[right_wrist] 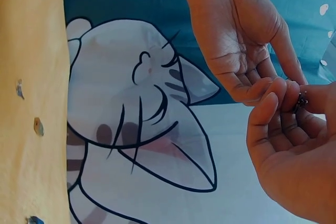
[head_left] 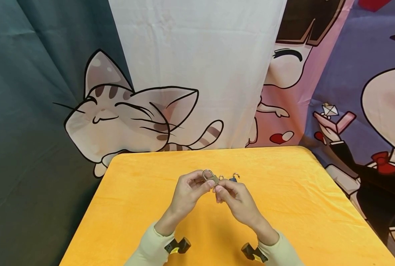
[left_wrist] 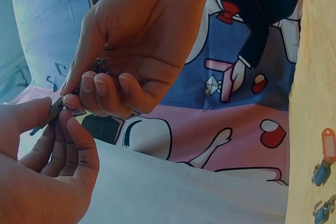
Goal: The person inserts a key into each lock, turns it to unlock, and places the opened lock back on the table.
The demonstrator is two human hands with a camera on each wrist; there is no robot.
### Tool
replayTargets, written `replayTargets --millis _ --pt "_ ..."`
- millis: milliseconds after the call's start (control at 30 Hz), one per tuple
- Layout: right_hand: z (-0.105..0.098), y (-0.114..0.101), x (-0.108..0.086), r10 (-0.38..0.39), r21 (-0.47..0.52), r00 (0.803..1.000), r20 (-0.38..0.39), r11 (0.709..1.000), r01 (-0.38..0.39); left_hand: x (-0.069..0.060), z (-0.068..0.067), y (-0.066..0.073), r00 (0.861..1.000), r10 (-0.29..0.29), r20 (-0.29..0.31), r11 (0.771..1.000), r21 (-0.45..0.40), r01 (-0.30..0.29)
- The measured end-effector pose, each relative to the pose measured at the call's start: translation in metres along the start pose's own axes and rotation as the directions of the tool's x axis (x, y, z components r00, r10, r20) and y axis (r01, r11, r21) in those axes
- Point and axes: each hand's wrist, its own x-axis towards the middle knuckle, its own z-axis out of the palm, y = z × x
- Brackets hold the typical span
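Over the table my left hand (head_left: 186,194) pinches a small brass-coloured padlock (head_left: 214,178) between thumb and fingers, its shackle pointing up and left. My right hand (head_left: 239,201) meets it at the padlock's lower end, thumb and forefinger pinching a small key that is mostly hidden. In the left wrist view, small dark metal pieces, seemingly more keys (left_wrist: 100,65), sit within the right hand's curled fingers. The same dark metal (right_wrist: 301,101) peeks out between the fingers in the right wrist view. Beyond the right hand lies a blue padlock (head_left: 233,179) with its shackle raised open.
Yellow cloth covers the table (head_left: 124,207). At the table's side in the left wrist view lie two blue padlocks, one (left_wrist: 321,174) beside an orange tag (left_wrist: 328,142). Several small locks, including a brass-coloured one (right_wrist: 38,126), lie apart in the right wrist view. Printed curtains (head_left: 197,55) hang behind.
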Motion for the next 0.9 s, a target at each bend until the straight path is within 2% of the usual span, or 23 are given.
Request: replayTargets --millis 600,700,900 --pt "-0.0014 -0.0008 -0.0009 0.080 0.144 0.996 0.042 0.986 -0.085 -0.0003 -0.0014 -0.0009 0.999 0.028 0.024 1.000 0.005 -0.028" --pt "-0.0014 0.0004 -0.0014 0.079 0.197 0.995 0.061 0.976 -0.089 0.0000 -0.0015 -0.0013 0.999 0.029 0.031 1.000 0.008 -0.029" --pt "-0.0022 0.0039 -0.0035 0.136 0.317 0.985 0.104 0.934 -0.162 0.0001 -0.0013 -0.0028 0.997 0.049 0.057 0.999 -0.008 -0.048"
